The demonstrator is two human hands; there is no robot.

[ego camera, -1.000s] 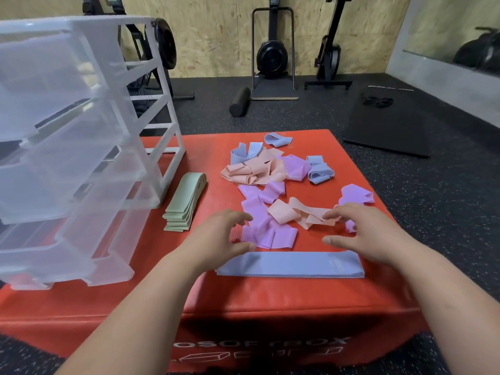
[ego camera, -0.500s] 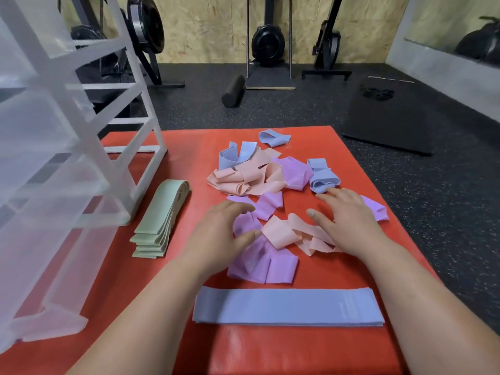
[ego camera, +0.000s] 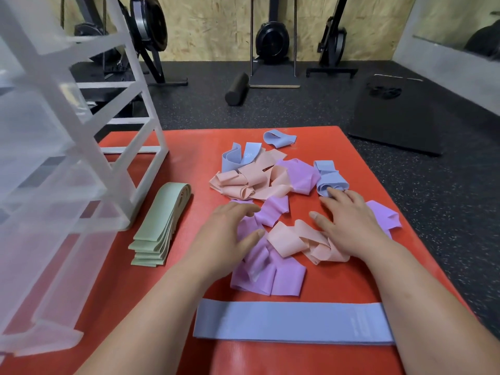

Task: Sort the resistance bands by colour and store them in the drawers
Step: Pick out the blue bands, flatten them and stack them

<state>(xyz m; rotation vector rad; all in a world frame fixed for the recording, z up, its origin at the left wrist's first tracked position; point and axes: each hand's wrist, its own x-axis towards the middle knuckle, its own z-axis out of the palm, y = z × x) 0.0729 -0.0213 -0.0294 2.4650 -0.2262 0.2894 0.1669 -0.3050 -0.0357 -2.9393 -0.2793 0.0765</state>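
Loose resistance bands lie in a heap on the red box: pink bands, purple bands and crumpled blue bands. One blue band lies flat near the front edge. A stack of green bands sits beside the clear plastic drawer unit on the left. My left hand hovers, fingers spread, over a purple band. My right hand reaches over a pink band, its fingertips touching the crumpled blue band. Neither hand holds anything.
The drawer unit takes up the left of the box, its drawers pulled forward. Beyond the box lie black rubber flooring, a foam roller, a dark mat and exercise machines along the wooden wall.
Both hands moved forward from the flat blue band, over the heap. My right hand now reaches the crumpled blue band at the right. The view has moved closer to the box.
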